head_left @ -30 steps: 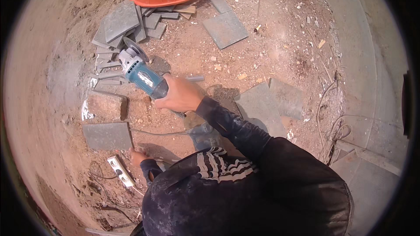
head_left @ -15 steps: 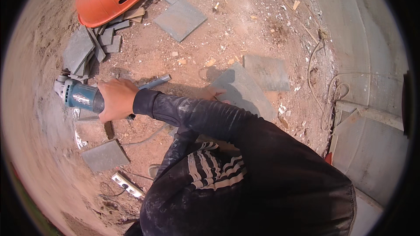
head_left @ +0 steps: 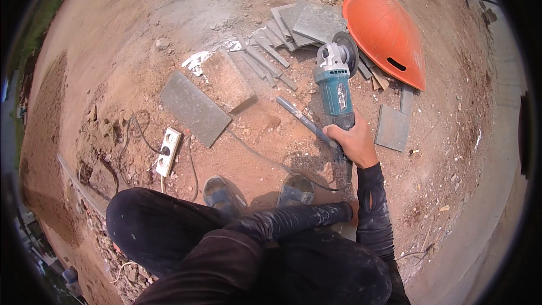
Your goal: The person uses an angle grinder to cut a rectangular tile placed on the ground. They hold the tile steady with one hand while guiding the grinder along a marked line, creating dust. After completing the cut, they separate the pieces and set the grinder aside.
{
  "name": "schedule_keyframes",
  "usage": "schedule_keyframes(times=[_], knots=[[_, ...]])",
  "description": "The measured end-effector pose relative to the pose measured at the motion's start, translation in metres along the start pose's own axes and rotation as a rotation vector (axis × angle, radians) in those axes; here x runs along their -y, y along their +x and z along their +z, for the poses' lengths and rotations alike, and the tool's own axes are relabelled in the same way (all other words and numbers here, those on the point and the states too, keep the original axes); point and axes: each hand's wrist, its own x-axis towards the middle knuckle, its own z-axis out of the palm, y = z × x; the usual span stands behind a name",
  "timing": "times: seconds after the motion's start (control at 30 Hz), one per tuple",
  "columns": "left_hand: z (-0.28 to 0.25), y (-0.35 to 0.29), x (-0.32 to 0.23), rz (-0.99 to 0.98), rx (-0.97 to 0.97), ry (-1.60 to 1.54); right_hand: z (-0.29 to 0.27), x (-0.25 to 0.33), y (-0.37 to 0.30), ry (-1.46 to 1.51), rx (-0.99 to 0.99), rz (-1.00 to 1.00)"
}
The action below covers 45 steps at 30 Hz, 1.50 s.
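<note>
My right hand point(head_left: 357, 141) is wrapped round the rear body of a teal and grey angle grinder point(head_left: 337, 91). The grinder points away from me, its dark cutting disc point(head_left: 346, 51) at the far end. Close to the right wrist, only a little of my left hand point(head_left: 354, 210) shows; its fingers are hidden behind the right sleeve. A blue-grey rod point(head_left: 299, 114) slants beside the grinder, and its near end passes by my right thumb. Beyond the disc lies a pile of grey slabs point(head_left: 319, 21), with narrow cut strips point(head_left: 262, 59) to its left.
An upturned orange tub point(head_left: 389, 34) stands far right. A brick-like block point(head_left: 228, 82) and a grey slab point(head_left: 195, 108) lie left of the grinder. The white power strip point(head_left: 168, 151) has a plug in it; a cord point(head_left: 262, 159) crosses the dirt past my sandals point(head_left: 223, 195).
My view has swung left, so the grinder now appears right of centre and points away instead of left. My left hand, earlier over a grey slab, is now mostly hidden beside the right wrist.
</note>
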Motion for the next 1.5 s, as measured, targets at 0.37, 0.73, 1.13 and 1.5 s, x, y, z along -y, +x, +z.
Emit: schedule_keyframes(times=[0.37, 0.73, 1.13, 1.5], knots=[[-0.123, -0.054, -0.121, 0.029, 0.073, 0.081, -0.056, -0.019, 0.076, -0.244, -0.126, -0.188], [-0.300, -0.095, -0.277, 0.271, -0.032, 0.415, -0.061, -0.010, 0.111, -0.267, -0.098, -0.291], [-0.460, -0.279, -0.320, -0.196, -1.022, 0.002, -0.059, -0.041, 0.072, -0.191, -0.088, -0.151], [-0.485, -0.290, -0.023, 0.046, -1.502, -0.666, -0.031, -0.022, 0.003, -0.020, -0.044, -0.041]])
